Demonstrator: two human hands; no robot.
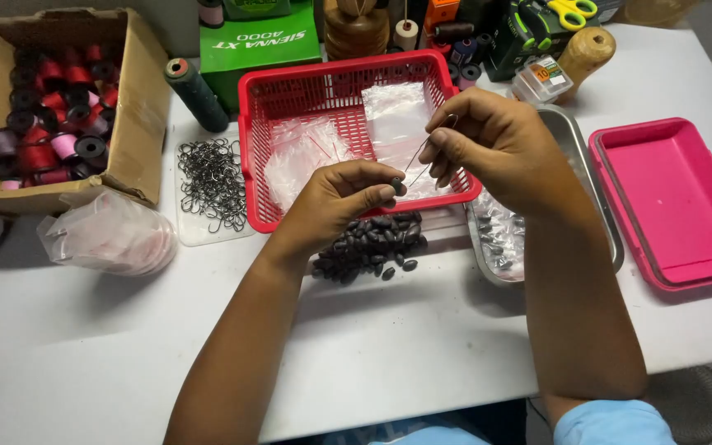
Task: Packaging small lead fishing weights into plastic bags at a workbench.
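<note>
My left hand (341, 196) pinches a small dark oval bead (396, 184) between thumb and forefinger, just above a pile of similar dark beads (372, 245) on the white table. My right hand (488, 140) is raised a little higher to the right, its fingertips pinching a thin wire or line (419, 161) that runs down toward the bead. Both hands hover over the front rim of a red plastic basket (254, 148) that holds several clear plastic bags (311, 152).
A clear tray of dark metal hooks (212, 183) lies left of the basket. A cardboard box of thread spools (47, 107) sits far left, with a bag (109, 232) beside it. A metal tray (570, 148) and a pink tray (677, 202) stand right.
</note>
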